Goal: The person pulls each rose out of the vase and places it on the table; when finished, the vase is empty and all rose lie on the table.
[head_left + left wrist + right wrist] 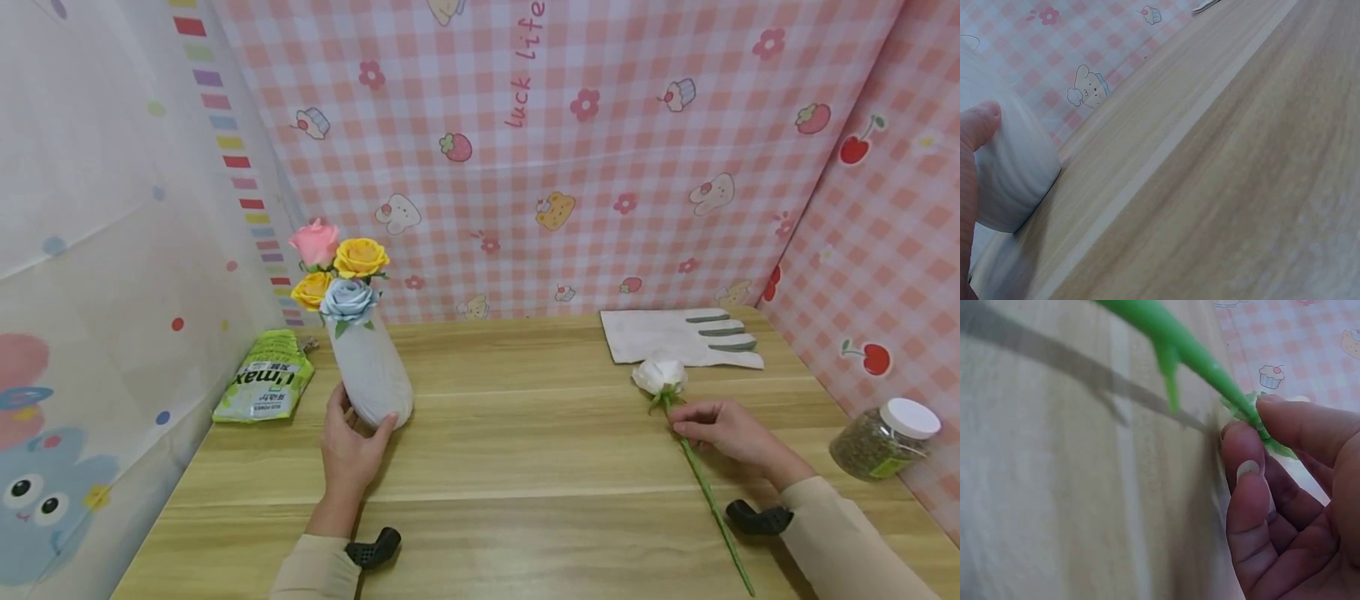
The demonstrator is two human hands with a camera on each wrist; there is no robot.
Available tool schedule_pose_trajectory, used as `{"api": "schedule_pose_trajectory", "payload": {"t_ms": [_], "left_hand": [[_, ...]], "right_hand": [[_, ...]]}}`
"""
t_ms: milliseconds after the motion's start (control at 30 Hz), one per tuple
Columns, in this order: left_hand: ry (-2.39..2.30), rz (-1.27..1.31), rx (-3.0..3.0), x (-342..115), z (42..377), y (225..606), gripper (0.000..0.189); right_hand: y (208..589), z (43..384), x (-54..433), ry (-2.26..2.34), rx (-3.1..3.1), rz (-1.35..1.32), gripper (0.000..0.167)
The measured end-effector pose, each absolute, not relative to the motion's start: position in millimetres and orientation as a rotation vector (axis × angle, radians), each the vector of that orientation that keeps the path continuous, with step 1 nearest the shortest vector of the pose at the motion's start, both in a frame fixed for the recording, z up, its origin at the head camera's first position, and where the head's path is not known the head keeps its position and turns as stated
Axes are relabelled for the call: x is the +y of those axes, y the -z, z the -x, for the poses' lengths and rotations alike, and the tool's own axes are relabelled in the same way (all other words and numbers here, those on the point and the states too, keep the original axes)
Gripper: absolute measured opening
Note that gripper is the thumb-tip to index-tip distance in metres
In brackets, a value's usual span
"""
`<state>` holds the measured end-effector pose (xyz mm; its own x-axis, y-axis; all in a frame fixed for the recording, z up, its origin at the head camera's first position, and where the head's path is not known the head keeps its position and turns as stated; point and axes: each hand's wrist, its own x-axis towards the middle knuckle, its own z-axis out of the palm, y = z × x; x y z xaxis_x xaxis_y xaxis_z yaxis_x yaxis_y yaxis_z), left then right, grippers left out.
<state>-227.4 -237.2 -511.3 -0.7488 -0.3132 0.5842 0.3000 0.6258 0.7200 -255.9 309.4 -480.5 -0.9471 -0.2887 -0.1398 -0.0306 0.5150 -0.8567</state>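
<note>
On the left of the head view, a white vase (pixel 372 371) holds artificial roses: a pink rose (pixel 315 242), two yellow roses (pixel 362 257) and a light blue rose (pixel 348 299). My left hand (pixel 352 446) grips the vase low down, thumb on its near side; the left wrist view shows the thumb against the vase wall (pixel 1019 169). At the right, my right hand (pixel 723 429) pinches the green stem (pixel 708 492) of a white rose (pixel 660 375) just below its bloom. In the right wrist view, thumb and fingertips meet around that stem (pixel 1191 353).
A green snack bag (pixel 266 379) lies left of the vase. At the back right is a white glove (pixel 652 333) with grey between its fingers. A white-lidded jar (pixel 885 437) lies tilted near the right edge. Patterned cloth (pixel 525 167) hangs behind the wooden table (pixel 510 467).
</note>
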Motion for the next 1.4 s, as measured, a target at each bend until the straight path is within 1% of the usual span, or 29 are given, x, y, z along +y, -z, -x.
{"api": "schedule_pose_trajectory", "payload": {"t_ms": [133,300,467,733,1100,1233,1300,1400], "left_hand": [[1.124,-0.013,-2.140,-236.6,227.4,511.3,0.088],[1.140,-0.012,-2.146,-236.9,227.7,511.8,0.087],[1.138,-0.007,-2.136,-238.8,226.9,512.5,0.087],[1.125,0.012,-2.120,-239.4,227.1,513.5,0.088],[1.129,0.026,-2.096,-236.2,227.4,512.1,0.088],[1.114,0.035,-2.088,-237.7,228.7,512.8,0.088],[1.106,0.041,-2.086,-238.7,229.5,513.3,0.088],[1.106,0.046,-2.086,-239.4,229.5,513.9,0.088]], "right_hand": [[471.7,252.6,314.5,1.393,2.515,0.255,0.037],[454.2,248.8,315.7,1.365,2.613,0.294,0.038],[423.9,248.1,290.1,1.359,2.677,0.322,0.042],[374.6,259.3,201.9,1.481,2.605,0.563,0.030],[317.1,285.5,71.8,1.533,2.558,0.862,0.024],[305.3,292.2,32.5,1.606,2.494,0.908,0.019],[304.9,294.9,14.0,1.649,2.453,0.923,0.017],[309.0,296.5,-10.7,1.670,2.407,0.947,0.019]]}}
